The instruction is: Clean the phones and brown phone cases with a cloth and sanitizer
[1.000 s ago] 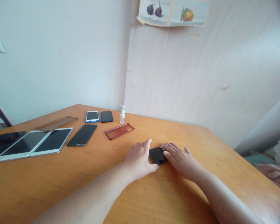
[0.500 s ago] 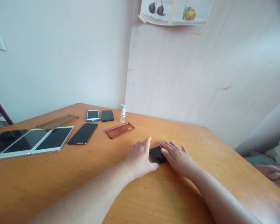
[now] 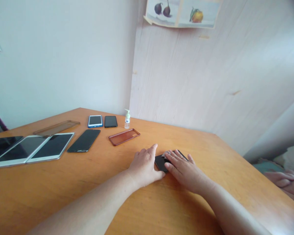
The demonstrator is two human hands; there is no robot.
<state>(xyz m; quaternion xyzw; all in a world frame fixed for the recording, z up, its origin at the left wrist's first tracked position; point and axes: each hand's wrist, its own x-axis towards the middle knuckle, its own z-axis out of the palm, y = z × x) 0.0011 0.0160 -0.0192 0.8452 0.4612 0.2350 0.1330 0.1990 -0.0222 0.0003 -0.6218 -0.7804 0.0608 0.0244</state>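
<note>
A dark phone lies flat on the wooden table, screen up, partly covered by my hands. Around its left end, my left hand holds it by the edges, thumb on the near side and fingers on the far side. My right hand rests over the middle of the screen, fingers pressing down a small greyish cloth. Most of that cloth is hidden beneath the fingers. Past my right fingers, the phone's far right corner shows.
A reddish phone case and a pump bottle stand beyond my left hand. Further left are a black phone, a blue-edged phone, a small dark phone, a brownish clear case and white tablets.
My right hand has slid left along the phone with the cloth, uncovering the phone's right corner. My left hand keeps its hold. The whole view has shifted slightly.
</note>
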